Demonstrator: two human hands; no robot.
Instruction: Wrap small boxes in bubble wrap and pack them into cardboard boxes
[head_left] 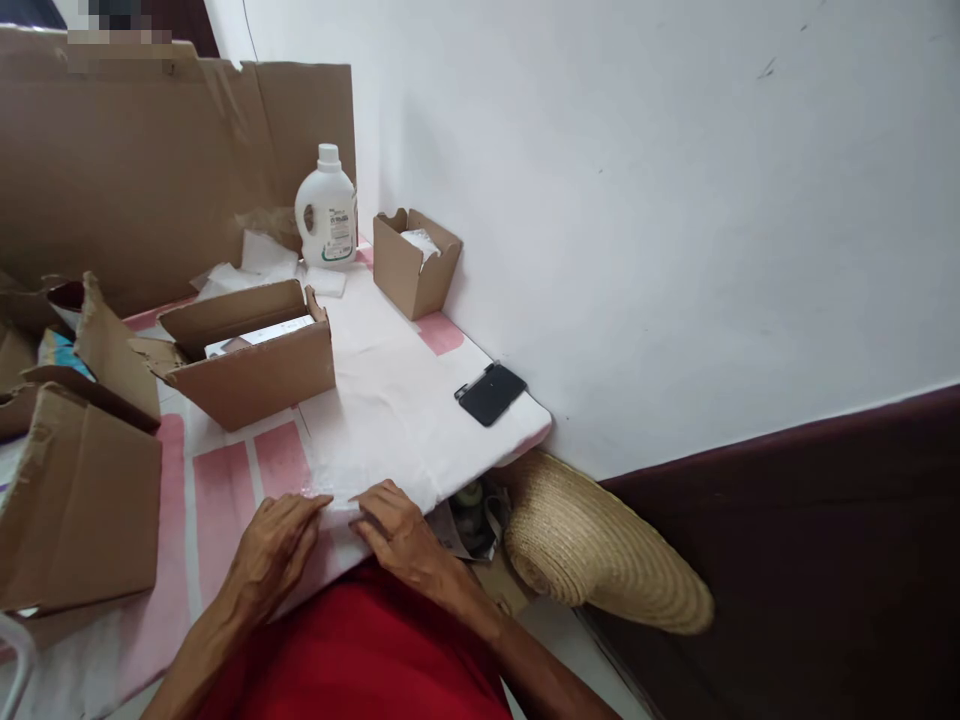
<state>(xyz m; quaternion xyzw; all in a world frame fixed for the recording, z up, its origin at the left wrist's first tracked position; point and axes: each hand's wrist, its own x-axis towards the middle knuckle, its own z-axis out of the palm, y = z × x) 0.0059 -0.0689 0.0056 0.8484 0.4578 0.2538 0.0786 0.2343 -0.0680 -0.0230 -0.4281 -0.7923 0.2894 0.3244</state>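
Note:
My left hand (276,540) and my right hand (395,528) rest side by side at the near edge of the table (225,490). Both lie on a large white sheet with a clear plastic film (382,400) spread over the tabletop. The fingertips of both hands press down on the sheet's near edge, fingers bent and close together. An open cardboard box (251,355) with a white item inside stands just beyond my left hand.
A black phone (491,392) lies at the table's right corner. A small open box (415,262) and a white bottle (326,210) stand by the wall. More cardboard boxes (75,480) crowd the left. A straw hat (600,550) leans under the table.

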